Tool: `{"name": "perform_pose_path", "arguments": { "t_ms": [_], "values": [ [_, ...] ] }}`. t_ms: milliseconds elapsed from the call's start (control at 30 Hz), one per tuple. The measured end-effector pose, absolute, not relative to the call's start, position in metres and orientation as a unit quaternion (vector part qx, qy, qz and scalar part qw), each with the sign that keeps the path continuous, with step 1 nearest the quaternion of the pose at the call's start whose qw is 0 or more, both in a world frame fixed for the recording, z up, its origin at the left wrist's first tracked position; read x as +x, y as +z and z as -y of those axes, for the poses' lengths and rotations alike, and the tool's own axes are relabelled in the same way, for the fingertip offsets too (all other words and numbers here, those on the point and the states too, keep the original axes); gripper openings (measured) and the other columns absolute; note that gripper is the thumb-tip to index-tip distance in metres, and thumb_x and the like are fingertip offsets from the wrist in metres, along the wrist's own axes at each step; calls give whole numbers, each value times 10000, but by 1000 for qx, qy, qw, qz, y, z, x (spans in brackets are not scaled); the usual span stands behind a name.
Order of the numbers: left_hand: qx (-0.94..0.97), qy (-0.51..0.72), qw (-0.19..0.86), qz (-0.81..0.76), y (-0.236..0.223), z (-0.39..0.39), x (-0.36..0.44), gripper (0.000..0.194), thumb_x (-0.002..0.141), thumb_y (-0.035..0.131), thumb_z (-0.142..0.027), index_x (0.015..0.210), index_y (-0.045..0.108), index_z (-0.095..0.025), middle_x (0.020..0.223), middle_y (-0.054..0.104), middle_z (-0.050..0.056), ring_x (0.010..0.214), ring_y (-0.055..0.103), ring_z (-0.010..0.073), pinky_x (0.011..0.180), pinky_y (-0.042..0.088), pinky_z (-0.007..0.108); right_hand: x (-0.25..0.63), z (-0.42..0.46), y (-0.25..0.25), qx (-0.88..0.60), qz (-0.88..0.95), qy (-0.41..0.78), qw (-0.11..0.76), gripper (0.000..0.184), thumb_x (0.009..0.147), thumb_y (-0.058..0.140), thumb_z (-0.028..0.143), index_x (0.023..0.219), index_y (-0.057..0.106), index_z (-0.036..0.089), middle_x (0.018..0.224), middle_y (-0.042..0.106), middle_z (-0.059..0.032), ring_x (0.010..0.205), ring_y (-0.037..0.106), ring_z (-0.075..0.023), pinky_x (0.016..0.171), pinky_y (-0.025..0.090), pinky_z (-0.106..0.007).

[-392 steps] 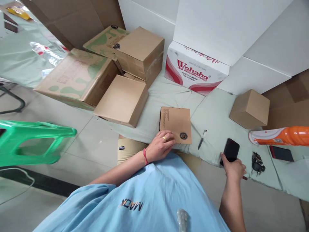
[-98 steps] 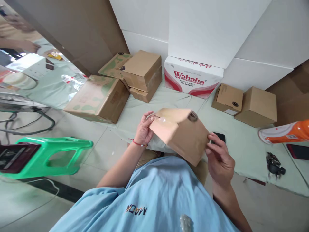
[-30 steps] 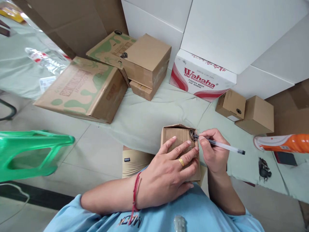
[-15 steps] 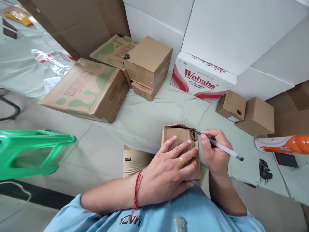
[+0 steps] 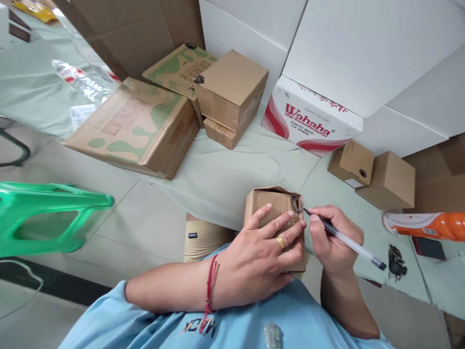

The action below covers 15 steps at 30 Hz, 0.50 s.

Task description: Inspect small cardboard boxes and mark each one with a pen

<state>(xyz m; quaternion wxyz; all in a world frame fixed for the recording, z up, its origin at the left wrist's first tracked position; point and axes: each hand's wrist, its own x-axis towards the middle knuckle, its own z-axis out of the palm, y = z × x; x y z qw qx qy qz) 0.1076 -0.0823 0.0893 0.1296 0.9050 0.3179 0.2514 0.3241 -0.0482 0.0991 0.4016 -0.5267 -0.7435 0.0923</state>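
Steadying the cardboard box (image 5: 271, 198) under spread fingers, the left hand (image 5: 259, 257) lies flat on top, gripping nothing, while the right hand (image 5: 336, 242) pinches the pen (image 5: 354, 246) near its tip, beside the dark scribbled ring (image 5: 296, 204) just beyond the left fingertips. Light pressure from a loose wrist, with the left palm weighting the box evenly, should give cleaner strokes, though whether the tip touches cardboard is hard to tell.

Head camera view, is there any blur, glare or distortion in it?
Head view: soft, fairly even light; left hand and pen reasonably clear; small print on the Wahaha box looks slightly smeared; bright glints on the clear plastic bottle; green stool seems stretched near the edge, probably lens distortion.
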Motion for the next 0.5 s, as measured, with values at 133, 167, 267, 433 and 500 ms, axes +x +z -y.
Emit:
{"name": "perform_pose_path", "arguments": {
  "t_ms": [133,167,267,433,500],
  "values": [
    [905,253,127,-316,89,82,108,411,1022,656,-505,1331,681,-236,1653,574,78,1544,500,335,1358,151,570,322,48,101,-531,750,80,387,131,910,651,137,929,739,233,711,702,48,551,606,-117,574,500,-246],
    [905,252,128,-317,90,82,108,409,1027,649,-502,1334,679,-234,1647,582,77,1540,503,334,1359,149,569,321,47,101,-531,752,72,385,127,910,651,136,922,733,232,704,700,49,544,600,-115,567,495,-245],
    [904,252,132,-319,90,82,108,406,1027,647,-487,1338,677,-229,1630,598,82,1542,502,337,1360,151,574,318,46,103,-530,759,47,377,120,913,645,135,908,718,230,700,702,49,539,601,-113,562,491,-241],
    [903,258,134,-316,90,81,108,377,1026,644,-476,1314,686,-236,1629,596,88,1560,484,342,1364,152,578,315,44,101,-524,766,10,372,117,929,646,139,929,715,234,742,731,37,586,658,-126,605,526,-246],
    [903,259,134,-316,90,81,108,368,1029,638,-487,1295,689,-238,1633,592,88,1559,486,340,1368,141,571,314,43,100,-525,766,-1,370,114,936,646,147,944,717,236,766,745,26,608,677,-137,619,540,-256]
  ]
}}
